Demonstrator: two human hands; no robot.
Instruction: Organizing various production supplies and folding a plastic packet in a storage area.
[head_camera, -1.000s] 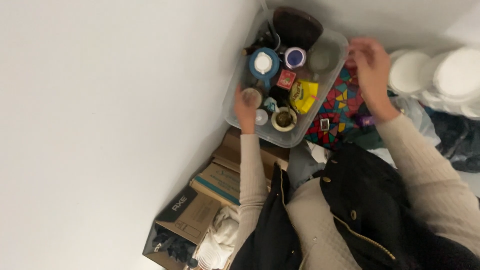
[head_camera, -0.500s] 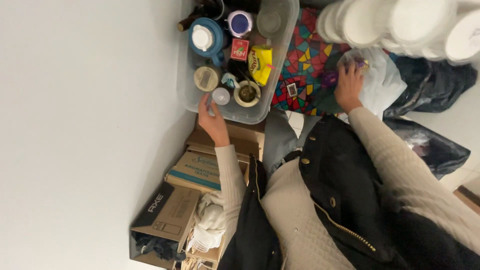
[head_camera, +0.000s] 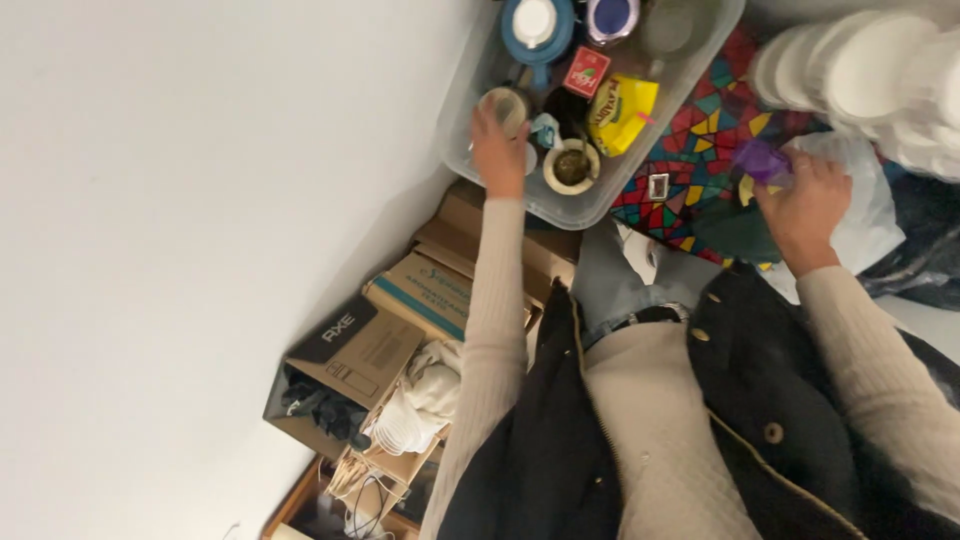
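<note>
My left hand (head_camera: 498, 152) reaches into a clear plastic bin (head_camera: 470, 90) and closes around a small round jar with a pale lid (head_camera: 503, 102). The bin also holds a blue teapot (head_camera: 536, 26), a red box (head_camera: 586, 71), a yellow packet (head_camera: 620, 112) and a small cup with dark contents (head_camera: 571, 166). My right hand (head_camera: 806, 205) rests on a white plastic bag (head_camera: 862, 200) and pinches a small purple thing (head_camera: 761, 160) over a bright mosaic-patterned cloth (head_camera: 700, 140).
A stack of white plates (head_camera: 860, 75) stands at the top right. Cardboard boxes (head_camera: 400, 330) with cloth and white cups sit below the bin, along a white wall (head_camera: 200, 200). A dark bag (head_camera: 925, 260) lies at the right.
The view has shifted, so the bin and plates sit higher in frame. My left hand has gone from the bin's edge onto the jar. My right hand has moved down onto the white bag.
</note>
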